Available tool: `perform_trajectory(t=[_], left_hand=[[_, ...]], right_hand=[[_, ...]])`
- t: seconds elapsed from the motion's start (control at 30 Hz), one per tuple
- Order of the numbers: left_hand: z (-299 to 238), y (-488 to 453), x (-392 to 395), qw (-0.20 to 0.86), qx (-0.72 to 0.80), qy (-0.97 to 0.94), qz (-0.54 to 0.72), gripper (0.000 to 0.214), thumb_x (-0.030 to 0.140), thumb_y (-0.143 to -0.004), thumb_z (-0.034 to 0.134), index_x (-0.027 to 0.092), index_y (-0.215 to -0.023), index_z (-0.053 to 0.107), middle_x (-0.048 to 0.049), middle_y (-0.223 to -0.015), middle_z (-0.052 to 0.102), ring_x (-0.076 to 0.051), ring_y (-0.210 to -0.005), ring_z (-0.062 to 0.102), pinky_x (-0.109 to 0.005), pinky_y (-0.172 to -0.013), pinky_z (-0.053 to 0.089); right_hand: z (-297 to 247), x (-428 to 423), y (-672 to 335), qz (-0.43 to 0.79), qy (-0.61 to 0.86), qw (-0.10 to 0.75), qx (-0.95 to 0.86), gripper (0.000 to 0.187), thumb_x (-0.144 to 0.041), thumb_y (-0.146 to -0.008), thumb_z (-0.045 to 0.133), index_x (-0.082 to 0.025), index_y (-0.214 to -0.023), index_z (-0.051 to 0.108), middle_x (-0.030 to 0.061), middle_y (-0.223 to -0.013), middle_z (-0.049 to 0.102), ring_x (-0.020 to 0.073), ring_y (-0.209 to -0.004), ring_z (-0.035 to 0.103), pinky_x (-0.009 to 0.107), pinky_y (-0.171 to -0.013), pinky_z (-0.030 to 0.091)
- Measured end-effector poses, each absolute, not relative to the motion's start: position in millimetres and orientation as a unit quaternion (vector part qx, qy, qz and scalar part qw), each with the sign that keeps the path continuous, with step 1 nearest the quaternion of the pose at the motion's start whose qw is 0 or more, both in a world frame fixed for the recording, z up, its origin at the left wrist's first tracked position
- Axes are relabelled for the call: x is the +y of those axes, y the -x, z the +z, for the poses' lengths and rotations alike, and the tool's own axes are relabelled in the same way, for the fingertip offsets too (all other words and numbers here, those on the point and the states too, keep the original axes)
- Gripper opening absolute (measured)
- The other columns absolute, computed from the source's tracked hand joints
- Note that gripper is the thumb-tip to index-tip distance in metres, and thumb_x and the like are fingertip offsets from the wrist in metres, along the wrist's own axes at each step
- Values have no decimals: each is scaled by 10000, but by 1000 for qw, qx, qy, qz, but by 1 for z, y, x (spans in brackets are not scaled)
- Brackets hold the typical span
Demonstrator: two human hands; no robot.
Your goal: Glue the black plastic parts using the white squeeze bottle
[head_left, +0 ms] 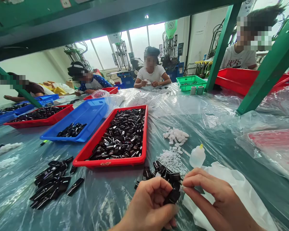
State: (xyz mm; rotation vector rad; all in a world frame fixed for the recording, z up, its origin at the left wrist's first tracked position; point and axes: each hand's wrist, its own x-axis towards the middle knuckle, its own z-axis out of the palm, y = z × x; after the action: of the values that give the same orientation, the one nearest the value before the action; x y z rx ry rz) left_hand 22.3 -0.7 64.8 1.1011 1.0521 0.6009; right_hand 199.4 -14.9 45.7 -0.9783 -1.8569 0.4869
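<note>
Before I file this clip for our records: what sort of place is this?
Probably a plastic-moulding factory: a tall blue-and-green moulding machine stands behind, a red plastic tray holds glossy black moulded parts, and a seated worker shares a plastic-sheeted table.

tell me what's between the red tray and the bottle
In the head view, a heap of small white pieces lies on the plastic sheet between the red tray and the bottle.

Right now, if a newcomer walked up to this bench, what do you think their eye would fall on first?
Most striking is the red tray heaped with glossy black pieces, at the centre of the plastic-sheeted table. A blue tray sits just left of it. At the bottom, the left hand grips black pieces beside the right hand.
</note>
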Motion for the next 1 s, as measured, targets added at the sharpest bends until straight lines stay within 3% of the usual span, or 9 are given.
perform_trajectory(t=[0.2, 0.77, 1.0], left_hand=[[58, -25, -3, 672, 474, -509, 254, 190, 112, -619, 646, 160, -719, 493, 53, -539, 548, -67, -427, 540, -148, -421, 437], [52, -21, -3, 673, 456, -510, 279, 190, 168, -649, 659, 157, -715, 481, 49, -539, 545, -77, -424, 547, -177, -436, 455], [60, -17, 0, 646, 463, -551, 254, 174, 152, -613, 641, 169, -714, 500, 64, -541, 473, -68, -442, 458, -179, -439, 391]], right_hand=[[41, -17, -198, 252, 392, 470, -749, 137, -87, -845, 499, -195, -854, 584, 9, -787, 614, 118, -722, 601, 218, -640, 508], [37, -17, -197, 203, 316, 462, -803, 345, 11, -803, 512, -198, -1074, 558, 53, -874, 605, 136, -792, 593, 241, -677, 532], [33, -20, -201, 175, 370, 447, -796, 326, -95, -826, 558, -210, -1130, 543, 43, -931, 629, 130, -866, 634, 184, -746, 536]])
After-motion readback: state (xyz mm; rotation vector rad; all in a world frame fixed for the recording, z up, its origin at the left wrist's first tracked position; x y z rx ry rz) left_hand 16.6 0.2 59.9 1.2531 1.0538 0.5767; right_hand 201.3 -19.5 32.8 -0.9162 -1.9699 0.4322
